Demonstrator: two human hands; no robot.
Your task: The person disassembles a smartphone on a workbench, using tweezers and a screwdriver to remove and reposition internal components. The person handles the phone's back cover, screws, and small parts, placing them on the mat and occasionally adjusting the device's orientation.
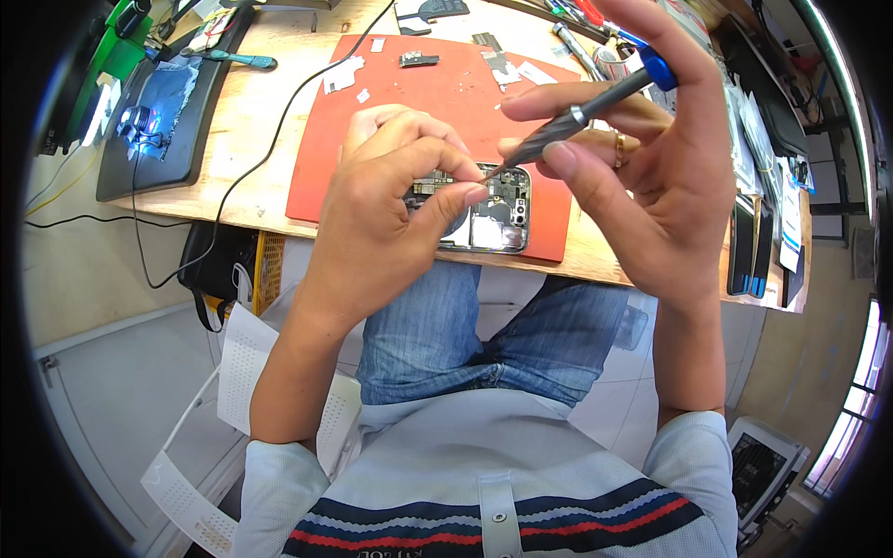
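An opened smartphone (502, 219) lies on the red mat, its circuit boards and camera part bare. My right hand (665, 177) grips a screwdriver (581, 113) with a dark grey handle and a blue end cap. The screwdriver slants down to the left, its thin tip over the phone's upper edge. My left hand (386, 200) covers the phone's left side. Its thumb and forefinger are pinched together right at the screwdriver's tip; whatever sits between them is too small to make out.
Around the phone on the red mat (321, 158) lie a small dark part (419, 59) and several scraps. A black cable (270, 144) crosses the wooden table at left, near a dark pad (177, 163) with a teal-handled tool (244, 60). Tools and flat packages crowd the right side.
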